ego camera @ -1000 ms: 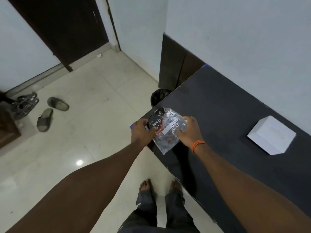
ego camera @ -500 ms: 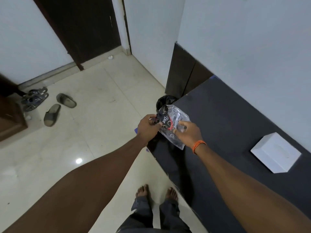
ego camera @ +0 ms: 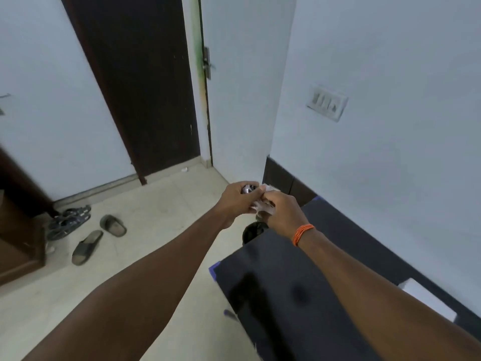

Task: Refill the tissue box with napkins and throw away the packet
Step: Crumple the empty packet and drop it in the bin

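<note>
Both my hands are closed around the clear plastic napkin packet, now scrunched into a small wad between them. My left hand grips its left end and my right hand, with an orange thread on the wrist, grips the right end. They meet above the black waste bin, which stands on the floor at the far end of the dark table. The white tissue box sits on the table near the wall, partly hidden by my right forearm.
A dark door stands ahead in the white wall. Slippers and sandals lie on the tiled floor at left, beside a brown cabinet. A switch plate is on the right wall.
The packet has gone from spread flat between my hands to crumpled small. My hands have closed together and moved out past the table's end, above the bin. The view has tilted upward.
</note>
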